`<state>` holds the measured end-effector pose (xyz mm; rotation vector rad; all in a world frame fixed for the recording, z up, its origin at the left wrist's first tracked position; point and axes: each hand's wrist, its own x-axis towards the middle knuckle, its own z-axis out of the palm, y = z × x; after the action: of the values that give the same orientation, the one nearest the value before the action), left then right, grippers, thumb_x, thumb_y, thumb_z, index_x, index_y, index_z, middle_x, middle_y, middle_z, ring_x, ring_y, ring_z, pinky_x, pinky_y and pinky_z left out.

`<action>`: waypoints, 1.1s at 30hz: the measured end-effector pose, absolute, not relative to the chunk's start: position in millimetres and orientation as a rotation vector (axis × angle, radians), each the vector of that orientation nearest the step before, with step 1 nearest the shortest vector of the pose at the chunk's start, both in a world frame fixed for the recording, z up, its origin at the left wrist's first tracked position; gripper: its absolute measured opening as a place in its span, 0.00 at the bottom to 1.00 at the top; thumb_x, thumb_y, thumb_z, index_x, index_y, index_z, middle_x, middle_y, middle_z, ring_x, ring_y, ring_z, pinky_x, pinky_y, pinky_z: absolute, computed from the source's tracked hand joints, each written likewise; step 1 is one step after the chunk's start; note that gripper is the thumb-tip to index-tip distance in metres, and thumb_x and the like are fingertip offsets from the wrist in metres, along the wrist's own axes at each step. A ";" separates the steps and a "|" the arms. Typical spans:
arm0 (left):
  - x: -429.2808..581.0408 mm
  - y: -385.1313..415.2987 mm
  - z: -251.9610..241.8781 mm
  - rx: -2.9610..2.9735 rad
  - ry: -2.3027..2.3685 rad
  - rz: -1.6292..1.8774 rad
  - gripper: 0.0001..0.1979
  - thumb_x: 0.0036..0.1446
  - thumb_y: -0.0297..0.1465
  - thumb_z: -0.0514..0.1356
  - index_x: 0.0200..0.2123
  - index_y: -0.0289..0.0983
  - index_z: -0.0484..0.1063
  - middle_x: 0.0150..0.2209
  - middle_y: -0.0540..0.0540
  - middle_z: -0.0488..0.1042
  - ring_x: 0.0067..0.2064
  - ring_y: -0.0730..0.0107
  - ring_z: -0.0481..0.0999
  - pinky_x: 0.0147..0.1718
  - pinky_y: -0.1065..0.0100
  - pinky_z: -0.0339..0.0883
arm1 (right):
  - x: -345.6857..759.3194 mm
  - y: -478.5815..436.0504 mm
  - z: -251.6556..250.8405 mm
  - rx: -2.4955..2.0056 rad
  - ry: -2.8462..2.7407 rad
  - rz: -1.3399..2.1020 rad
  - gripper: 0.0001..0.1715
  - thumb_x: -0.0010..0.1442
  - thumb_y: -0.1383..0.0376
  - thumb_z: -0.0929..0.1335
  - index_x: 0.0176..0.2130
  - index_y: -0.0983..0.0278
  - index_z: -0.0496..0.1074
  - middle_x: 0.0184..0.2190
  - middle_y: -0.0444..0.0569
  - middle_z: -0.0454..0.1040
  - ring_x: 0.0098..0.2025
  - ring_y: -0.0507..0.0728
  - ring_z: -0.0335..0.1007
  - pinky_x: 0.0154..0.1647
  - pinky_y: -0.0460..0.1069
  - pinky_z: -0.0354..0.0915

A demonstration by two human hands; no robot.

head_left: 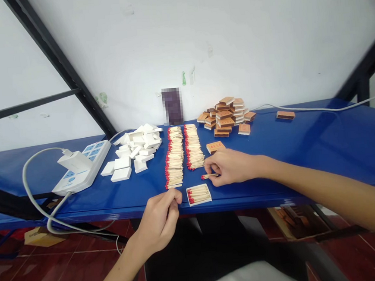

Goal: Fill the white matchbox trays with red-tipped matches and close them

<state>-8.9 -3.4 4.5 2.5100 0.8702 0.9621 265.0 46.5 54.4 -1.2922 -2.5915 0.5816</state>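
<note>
Tray [200, 203], lower ctr, holds matches [199, 195], heads L. R hand [225, 168], up-right of it, fingers closed in pinch on small bunch [204, 177], heads poking out L, prob. to keep them lined up. L hand [159, 220] curled nearly closed beside tray, no hold visible. Match rows [175, 156] mid-frame, prob. for easy reach. Glossy blue tabletop [272, 151]; white wall [247, 36] up top; red tiles [64, 271] lower L.

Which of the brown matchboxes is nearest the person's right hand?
The orange-topped matchbox just beyond the right hand, in front of the pile; the others lie farther off, most in that pile near the wall.
</note>
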 end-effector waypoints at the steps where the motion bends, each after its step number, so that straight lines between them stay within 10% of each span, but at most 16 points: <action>1: -8.2 -3.9 4.8 2.510 0.886 0.955 0.08 0.65 0.22 0.47 0.36 0.40 0.60 0.25 0.56 0.59 0.24 0.75 0.59 0.26 0.71 0.53 | 264.6 46.3 53.9 -1.284 -2.585 0.584 0.06 0.53 0.63 0.70 0.28 0.64 0.71 0.19 0.40 0.69 0.21 0.48 0.60 0.24 0.45 0.52; 14: -3.5 -5.4 4.3 2.514 0.974 0.961 0.05 0.67 0.27 0.51 0.43 0.39 0.66 0.24 0.56 0.64 0.24 0.76 0.64 0.28 0.72 0.58 | 256.4 39.3 53.1 -1.086 -2.397 0.732 0.04 0.51 0.67 0.71 0.27 0.65 0.72 0.16 0.36 0.63 0.19 0.46 0.58 0.23 0.43 0.55; 22: 4.0 -5.4 7.1 2.628 1.085 0.957 0.19 0.64 0.33 0.56 0.58 0.37 0.65 0.22 0.57 0.63 0.22 0.73 0.67 0.25 0.72 0.60 | 241.6 25.2 42.7 -0.822 -2.306 0.768 0.02 0.51 0.68 0.70 0.28 0.66 0.73 0.15 0.34 0.59 0.17 0.45 0.55 0.22 0.42 0.55; 33: 6.5 -5.7 4.9 2.735 1.082 0.943 0.16 0.64 0.35 0.59 0.51 0.34 0.73 0.24 0.51 0.71 0.23 0.70 0.70 0.32 0.68 0.71 | 236.4 17.8 44.5 -0.920 -2.385 0.744 0.03 0.51 0.66 0.70 0.28 0.64 0.72 0.15 0.35 0.59 0.17 0.46 0.56 0.23 0.44 0.53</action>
<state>6.5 -5.7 4.9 2.7346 1.0822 0.9431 236.4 17.8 44.5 -0.9195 -2.3846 0.7442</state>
